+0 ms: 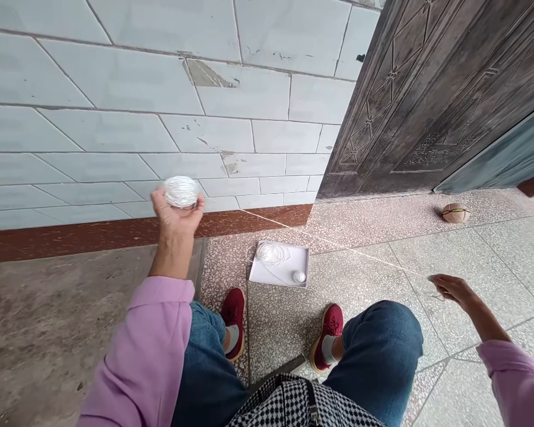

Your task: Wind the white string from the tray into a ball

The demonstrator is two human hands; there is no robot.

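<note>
Raised at the left, my left hand (177, 214) is closed round a ball of white string (180, 191), its fingers cupping it from below. Out to the far right, my right hand (454, 289) has its fingers pinched on a white strand (338, 245). The strand runs taut and slanting from the tiled wall's lower part down to that hand; its faint left end is hard to follow to the ball. On the floor between my feet and the wall lies a shallow white tray (276, 280), with a loose coil of white string (271, 254) and a small white ball (299, 277) inside.
A white tiled wall (115, 77) with a red-brown skirting stands ahead. To the right are a dark carved door (409, 101) and a round tan ball (455, 213) on the speckled floor. My red shoes (234, 320) flank the tray's near side.
</note>
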